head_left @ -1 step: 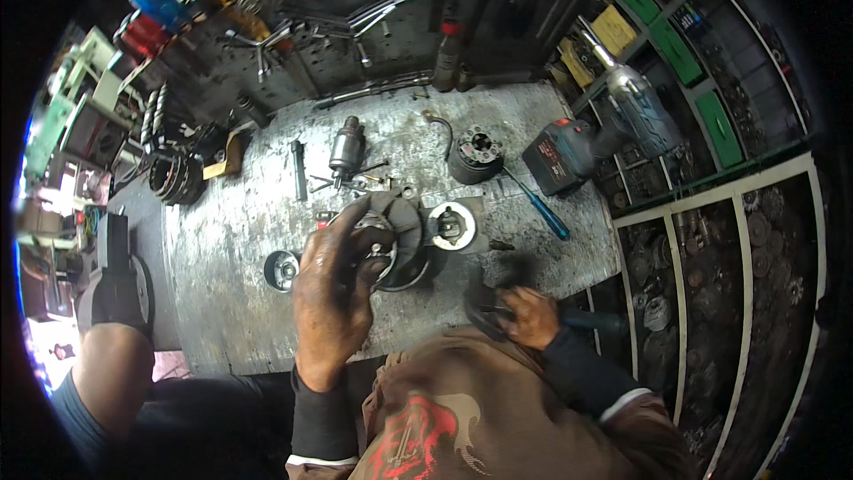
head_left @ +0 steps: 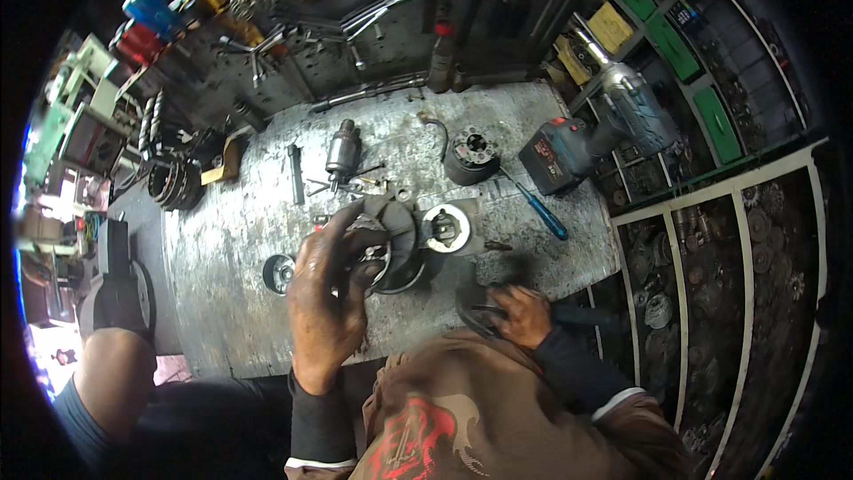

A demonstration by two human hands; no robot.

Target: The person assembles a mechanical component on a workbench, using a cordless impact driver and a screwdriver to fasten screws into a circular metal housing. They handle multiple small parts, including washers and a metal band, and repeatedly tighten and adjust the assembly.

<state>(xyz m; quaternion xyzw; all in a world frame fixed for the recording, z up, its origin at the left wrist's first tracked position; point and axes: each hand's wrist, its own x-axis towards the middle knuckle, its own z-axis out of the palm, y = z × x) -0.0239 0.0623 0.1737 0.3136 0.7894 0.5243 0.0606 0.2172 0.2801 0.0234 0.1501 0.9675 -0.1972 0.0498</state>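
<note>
My left hand is closed around a round dark metal part with broad fins, held over the middle of the workbench. Its fingers curl over a shiny hub, and they hide part of it. Low at the bench's front edge, my right hand grips a hammer, whose dark head is smeared by motion. The bluish handle sticks out to the right of that hand. Beside the finned part lies a pale ring-shaped housing. A small metal cup sits left of my left hand.
Farther back on the bench are a cylindrical metal armature, a dark round housing and a blue-handled screwdriver. A cordless impact wrench stands at the right. Wrenches hang behind, and shelves of parts flank the right side.
The hammer and my right hand have shifted slightly left. My left hand keeps its hold on the finned part. The whole view has moved a little.
</note>
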